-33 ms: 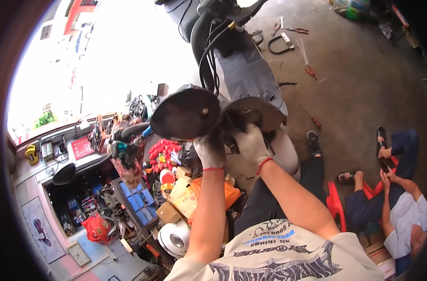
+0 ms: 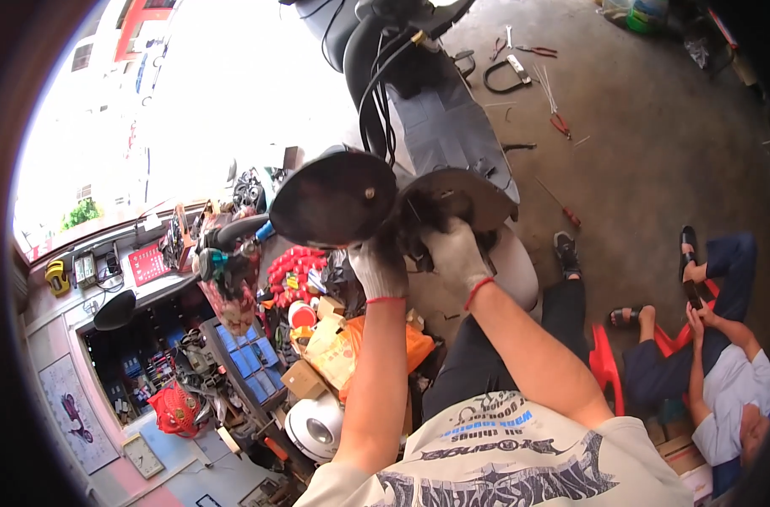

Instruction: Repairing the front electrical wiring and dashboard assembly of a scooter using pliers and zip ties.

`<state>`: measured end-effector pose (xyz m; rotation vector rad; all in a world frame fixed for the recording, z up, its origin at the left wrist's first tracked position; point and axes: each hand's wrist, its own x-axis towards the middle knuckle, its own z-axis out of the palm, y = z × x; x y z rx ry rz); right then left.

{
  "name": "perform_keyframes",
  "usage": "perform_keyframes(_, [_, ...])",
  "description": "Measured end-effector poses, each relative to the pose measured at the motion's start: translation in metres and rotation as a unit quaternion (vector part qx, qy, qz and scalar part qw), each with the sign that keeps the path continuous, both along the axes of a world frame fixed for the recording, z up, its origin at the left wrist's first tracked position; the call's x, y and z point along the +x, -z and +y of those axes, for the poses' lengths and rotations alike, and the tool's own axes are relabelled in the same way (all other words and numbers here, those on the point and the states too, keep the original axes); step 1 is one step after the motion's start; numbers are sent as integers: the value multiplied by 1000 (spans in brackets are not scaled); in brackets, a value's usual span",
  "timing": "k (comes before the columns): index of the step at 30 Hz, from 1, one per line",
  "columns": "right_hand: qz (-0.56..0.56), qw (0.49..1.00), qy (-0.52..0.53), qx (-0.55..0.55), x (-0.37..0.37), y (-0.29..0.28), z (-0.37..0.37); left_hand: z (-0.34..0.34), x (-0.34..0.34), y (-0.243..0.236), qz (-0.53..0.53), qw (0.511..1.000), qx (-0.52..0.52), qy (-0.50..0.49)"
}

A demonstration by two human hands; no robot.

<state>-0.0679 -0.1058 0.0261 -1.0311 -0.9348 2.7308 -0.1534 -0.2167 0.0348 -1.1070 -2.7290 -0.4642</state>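
A large grey-and-black scooter (image 2: pixel 431 127) with cables and a long footboard stretches away from me. At its near end are two dark round panels: the left one (image 2: pixel 321 207) has a small bolt in it, the right one (image 2: pixel 478 194) tilts beside it over dark fittings. My left hand (image 2: pixel 378 270), in a white glove, reaches under the left panel, fingertips hidden. My right hand (image 2: pixel 457 253), also gloved, has its fingers curled into the dark fittings below the right panel; what exactly it grips is unclear.
Pliers (image 2: pixel 559 125), a screwdriver (image 2: pixel 571 218) and a U-lock (image 2: pixel 503 84) lie on the concrete floor. A co-worker (image 2: pixel 731 380) sits at lower right on a red stool (image 2: pixel 604 372), holding a phone. Orange bags (image 2: pixel 410 355), cardboard boxes and a white helmet (image 2: pixel 313 431) crowd the left.
Both hands and the left round panel have shifted very slightly upward. Otherwise the scene looks the same.
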Motion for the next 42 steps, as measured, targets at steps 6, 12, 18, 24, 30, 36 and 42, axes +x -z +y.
perform_keyframes(6, [104,991,62,-53,-5,-7,4,-22,5,6,44,995,-61,-66])
perform_keyframes(12, [88,995,-34,-27,-6,0,0,-28,9,5,-128,987,96,-27])
perform_keyframes(18, [89,992,-23,-83,-7,-2,2,-46,-10,-3,-320,944,64,47])
perform_keyframes(24, [87,979,-23,-184,-9,-3,0,-47,-22,-3,-768,468,425,-103])
perform_keyframes(30, [96,985,-47,-138,-16,3,-2,-39,-22,-1,-800,403,436,-83])
perform_keyframes(36, [129,990,-63,-3,-11,4,-4,-39,-22,6,-743,481,447,-125])
perform_keyframes(42, [132,943,-177,249,-7,2,2,-40,-20,15,-731,493,452,-132])
